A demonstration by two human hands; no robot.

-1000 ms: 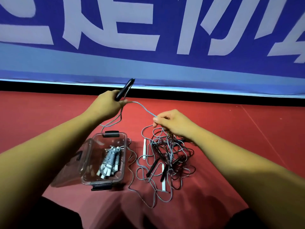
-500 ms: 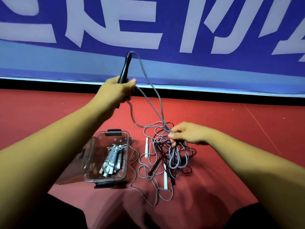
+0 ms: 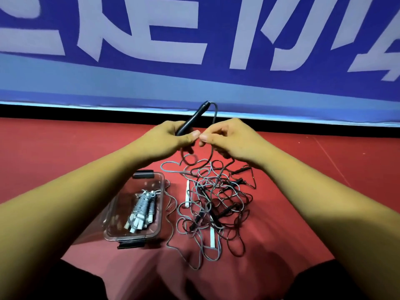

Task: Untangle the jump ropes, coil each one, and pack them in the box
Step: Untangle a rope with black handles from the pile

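Observation:
My left hand (image 3: 171, 139) grips a black jump rope handle (image 3: 192, 119) that points up and to the right. Its grey cord (image 3: 214, 118) loops from the handle's tip down into my right hand (image 3: 229, 139), which pinches it right beside my left thumb. Below both hands a tangled heap of ropes (image 3: 216, 202), grey and dark cords with black and white handles, lies on the red floor. A clear plastic box (image 3: 116, 213) stands open at the left of the heap, with a coiled grey rope with white handles (image 3: 141, 210) inside.
A blue banner with large white characters (image 3: 194, 50) runs along the wall behind, above a black strip at the floor's edge. The red floor (image 3: 324, 169) spreads to both sides. My dark-clothed knees (image 3: 75, 282) fill the lower corners.
My left hand has come down with the black handle. My right hand rose from the heap to meet it, pinching the cord, so the two hands are now almost touching.

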